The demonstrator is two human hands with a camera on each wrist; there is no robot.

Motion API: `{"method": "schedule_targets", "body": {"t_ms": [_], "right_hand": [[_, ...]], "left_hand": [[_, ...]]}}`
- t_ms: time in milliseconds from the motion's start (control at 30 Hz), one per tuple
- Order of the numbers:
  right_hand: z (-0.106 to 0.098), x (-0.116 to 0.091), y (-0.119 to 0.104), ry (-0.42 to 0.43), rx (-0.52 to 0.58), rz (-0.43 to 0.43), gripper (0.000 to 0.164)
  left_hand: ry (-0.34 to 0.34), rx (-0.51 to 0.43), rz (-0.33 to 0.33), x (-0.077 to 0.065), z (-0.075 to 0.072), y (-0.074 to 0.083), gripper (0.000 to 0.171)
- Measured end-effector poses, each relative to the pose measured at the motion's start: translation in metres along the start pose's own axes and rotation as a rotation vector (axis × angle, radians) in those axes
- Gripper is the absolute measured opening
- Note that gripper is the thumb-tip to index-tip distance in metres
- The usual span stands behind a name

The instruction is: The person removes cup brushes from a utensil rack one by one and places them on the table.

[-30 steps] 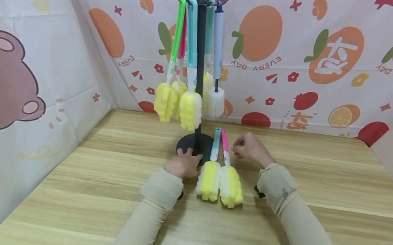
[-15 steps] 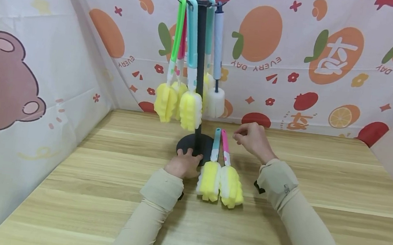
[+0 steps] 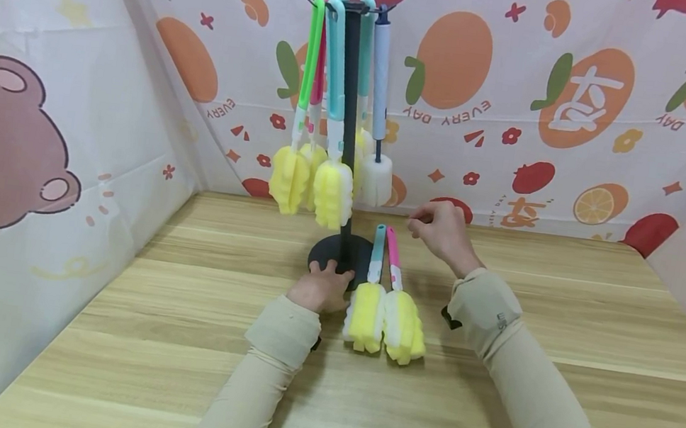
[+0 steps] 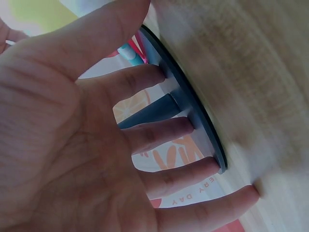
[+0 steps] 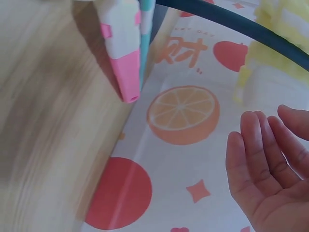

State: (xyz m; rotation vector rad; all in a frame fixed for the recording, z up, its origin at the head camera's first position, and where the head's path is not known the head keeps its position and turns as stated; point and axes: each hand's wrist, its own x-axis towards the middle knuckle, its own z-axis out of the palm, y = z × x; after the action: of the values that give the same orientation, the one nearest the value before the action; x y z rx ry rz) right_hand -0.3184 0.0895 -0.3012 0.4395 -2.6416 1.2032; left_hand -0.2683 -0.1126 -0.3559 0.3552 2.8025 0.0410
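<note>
My left hand [image 3: 322,288] rests its spread, straight fingertips on the round black base [image 4: 205,113] of an upright stand [image 3: 349,86]. To the right of that base lie two sponge bottle brushes, one with a teal handle [image 3: 377,252] and one with a pink handle [image 3: 393,247]. Their yellow-and-white sponge heads touch near the front. Beyond the pink handle's tip hovers my right hand [image 3: 443,235], its fingers loosely bent and holding nothing. In the right wrist view this hand [image 5: 270,174] is apart from the pink handle [image 5: 126,82].
Several sponge brushes hang from the stand's top hooks [image 3: 357,7], among them a green-handled one [image 3: 310,60] and a white-headed one [image 3: 376,179] at the right. A printed cloth [image 3: 578,186] closes off the back of the wooden table [image 3: 138,360].
My right hand has lifted and moved back, away from the pink handle. The left hand and the brushes have stayed where they were.
</note>
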Motion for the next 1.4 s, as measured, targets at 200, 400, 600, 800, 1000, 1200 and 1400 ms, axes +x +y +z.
{"method": "schedule_targets", "body": {"t_ms": [200,400,600,800,1000,1200,1400], "right_hand": [[-0.002,0.003,-0.009,0.023,0.019,-0.008,0.011],[-0.006,0.005,-0.018,0.03,0.029,-0.02,0.012],[-0.008,0.007,-0.027,0.039,0.032,-0.032,0.014],[-0.011,0.01,-0.035,0.06,0.053,-0.071,0.014],[-0.012,0.011,-0.042,0.053,0.114,-0.047,0.018],[-0.012,0.012,-0.047,0.061,0.145,-0.054,0.017],[-0.012,0.013,-0.052,0.072,0.186,-0.098,0.017]], "left_hand": [[-0.005,0.007,-0.003,0.0,0.0,0.0,0.054],[-0.007,0.011,-0.003,0.001,0.0,0.0,0.054],[-0.006,0.013,-0.004,0.001,0.0,0.0,0.054],[-0.003,0.008,-0.009,0.002,0.001,0.0,0.054],[-0.016,0.01,-0.017,0.002,0.001,0.001,0.053],[-0.017,0.003,-0.024,0.002,0.001,0.001,0.054],[-0.002,-0.002,-0.016,0.0,0.0,0.001,0.053]]}}
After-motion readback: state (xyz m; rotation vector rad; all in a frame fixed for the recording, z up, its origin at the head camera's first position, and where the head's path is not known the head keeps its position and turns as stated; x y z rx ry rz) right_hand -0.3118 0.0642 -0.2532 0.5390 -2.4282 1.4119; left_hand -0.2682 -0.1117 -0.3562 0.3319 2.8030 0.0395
